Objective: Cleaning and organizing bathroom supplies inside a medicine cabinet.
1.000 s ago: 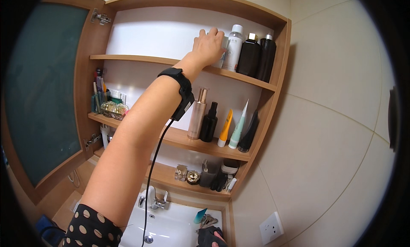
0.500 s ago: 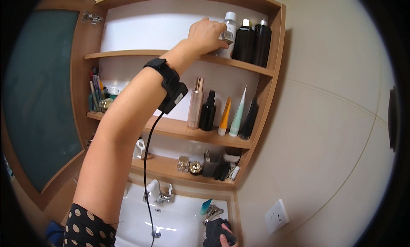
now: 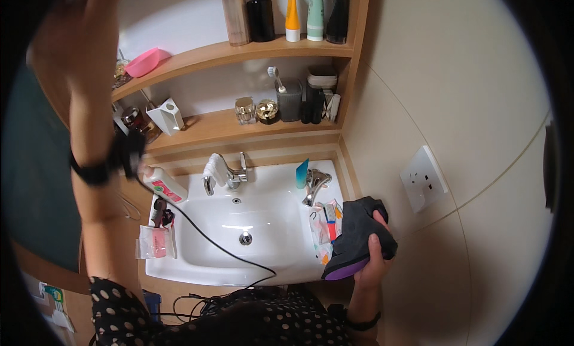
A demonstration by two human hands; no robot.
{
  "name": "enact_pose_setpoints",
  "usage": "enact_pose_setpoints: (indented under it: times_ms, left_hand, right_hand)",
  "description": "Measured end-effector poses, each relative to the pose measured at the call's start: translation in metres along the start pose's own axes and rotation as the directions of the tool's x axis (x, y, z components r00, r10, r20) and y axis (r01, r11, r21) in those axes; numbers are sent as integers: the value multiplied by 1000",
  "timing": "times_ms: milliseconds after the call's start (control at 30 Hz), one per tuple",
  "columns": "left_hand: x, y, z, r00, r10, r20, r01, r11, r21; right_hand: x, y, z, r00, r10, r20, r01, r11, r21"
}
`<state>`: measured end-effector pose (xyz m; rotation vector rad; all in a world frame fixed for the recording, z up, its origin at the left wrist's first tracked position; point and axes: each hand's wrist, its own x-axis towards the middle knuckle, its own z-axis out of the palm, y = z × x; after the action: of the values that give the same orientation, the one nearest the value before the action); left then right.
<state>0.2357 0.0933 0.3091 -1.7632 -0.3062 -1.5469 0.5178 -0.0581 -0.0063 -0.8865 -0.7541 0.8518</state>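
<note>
My right hand (image 3: 372, 265) grasps a dark grey cloth (image 3: 359, 232), thumb laid across it and a purple patch (image 3: 348, 269) showing along its lower edge. The cloth bunches up and forward from my palm, beside the right end of the white sink (image 3: 203, 273). Just left of the cloth lie a patterned packet (image 3: 321, 235) and a small red, white and blue pack (image 3: 330, 220). Ahead of them, farther from my right hand, are a shiny metal piece (image 3: 314, 187) and an upright teal tube (image 3: 302, 174). The wall socket (image 3: 423, 180) is forward and to the right of that same hand.

My left hand (image 3: 78, 41) is up high, well apart from my right, in front of the left side of the shelves. It is blurred and partly lost in the dark rim, so I cannot tell whether it is holding anything or how its fingers are set. A black strap (image 3: 92, 170) circles the wrist below it. Right of that hand, a pink bowl (image 3: 143, 63) sits on a shelf; lower down, nearer me, are a white bottle (image 3: 166, 184) and a clear bag with something pink (image 3: 156, 242). Between my hands, the tap (image 3: 237, 174) stands at the back of the sink.
</note>
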Motion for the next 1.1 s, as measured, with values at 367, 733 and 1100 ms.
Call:
enact_pose_setpoints:
  times_ms: [367,733,1100]
  left_hand:
    - [-375,139,61,318,-502,804,844,536,1]
    - [-510,127,156,109,-496,862,805,552,216]
    - [-520,124,164,-101,-298,949,678,678,285]
  right_hand:
    - [-37,-11,-23,992,-61,-109,47,991,-128]
    - [-54,2,-50,954,78,-288,-114,987,-111]
    - [-41,3,-32,971,112,-211,-127,990,-61]
